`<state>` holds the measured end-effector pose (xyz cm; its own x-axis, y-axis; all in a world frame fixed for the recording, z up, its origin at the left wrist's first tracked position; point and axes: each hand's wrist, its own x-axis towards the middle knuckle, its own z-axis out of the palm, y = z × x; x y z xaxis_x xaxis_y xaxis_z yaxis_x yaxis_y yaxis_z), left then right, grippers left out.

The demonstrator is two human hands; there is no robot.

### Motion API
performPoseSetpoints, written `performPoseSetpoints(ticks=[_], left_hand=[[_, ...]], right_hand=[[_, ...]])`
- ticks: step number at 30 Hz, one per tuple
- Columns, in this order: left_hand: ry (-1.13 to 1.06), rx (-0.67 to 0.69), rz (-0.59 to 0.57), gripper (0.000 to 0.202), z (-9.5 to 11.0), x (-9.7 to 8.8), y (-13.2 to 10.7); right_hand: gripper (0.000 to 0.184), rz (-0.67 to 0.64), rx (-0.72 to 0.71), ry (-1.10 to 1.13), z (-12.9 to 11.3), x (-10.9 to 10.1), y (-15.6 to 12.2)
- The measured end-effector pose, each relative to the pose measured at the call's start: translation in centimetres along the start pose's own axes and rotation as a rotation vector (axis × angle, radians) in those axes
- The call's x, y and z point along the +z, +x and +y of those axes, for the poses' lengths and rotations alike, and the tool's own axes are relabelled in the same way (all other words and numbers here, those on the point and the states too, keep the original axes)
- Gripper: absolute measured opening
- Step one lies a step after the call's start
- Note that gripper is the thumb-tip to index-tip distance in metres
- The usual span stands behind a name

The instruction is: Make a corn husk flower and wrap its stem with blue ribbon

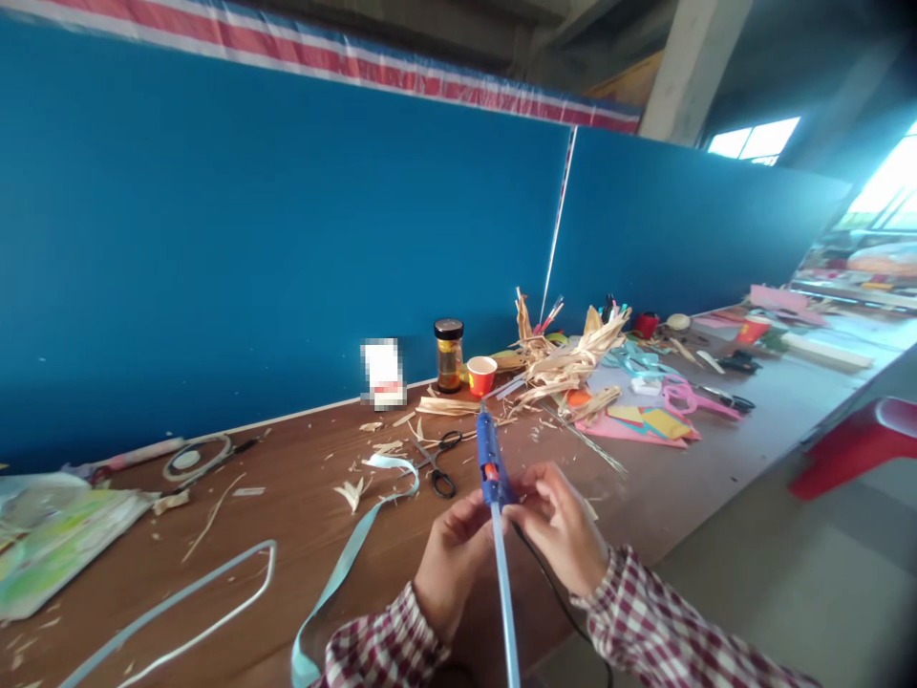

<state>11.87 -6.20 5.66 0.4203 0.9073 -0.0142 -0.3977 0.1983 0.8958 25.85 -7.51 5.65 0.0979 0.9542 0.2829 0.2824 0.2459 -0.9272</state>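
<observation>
A blue hot glue gun (488, 449) is held over the table, its nozzle pointing away from me. A long pale glue stick (504, 592) sticks out of its rear toward me. My left hand (455, 545) is closed with its fingertips at the glue stick, just behind the gun. My right hand (563, 526) is closed at the gun's right side and rear; its fingertips are partly hidden. A dark cord (548, 573) runs down below my right hand. Black-handled scissors (442, 468) lie left of the gun, beside a light blue ribbon (351, 549).
Dried corn husks (580, 368) are heaped behind the gun, near a red paper cup (481, 376) and a dark-lidded jar (449, 358). Pink scissors (688, 397) lie to the right. A bent white strip (207, 612) lies front left. A blue partition (287, 220) borders the table (287, 478).
</observation>
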Motion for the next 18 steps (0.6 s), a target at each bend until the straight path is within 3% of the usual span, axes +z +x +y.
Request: performPoseSetpoints(ticks=[5,10,15,18], left_hand=[[-0.132,-0.058,0.12,0.03,-0.2,-0.8,-0.5],[-0.254,-0.08,0.28,0.026,-0.5,-1.4,-0.5],[-0.267,-0.116,0.321,0.029,-0.4,-1.2,-0.6],[-0.26,-0.132,0.261,0.028,-0.3,-1.0,-0.7]], right_hand=[[0.02,0.081,-0.071,-0.103,0.7,1.8,-0.4],[0.015,0.03,-0.09,-0.004,0.7,2.9,-0.8],[0.016,0.082,-0.081,-0.026,0.8,3.4,-1.0],[0.016,0.127,-0.117,-0.073,0.9,3.6,-1.0]])
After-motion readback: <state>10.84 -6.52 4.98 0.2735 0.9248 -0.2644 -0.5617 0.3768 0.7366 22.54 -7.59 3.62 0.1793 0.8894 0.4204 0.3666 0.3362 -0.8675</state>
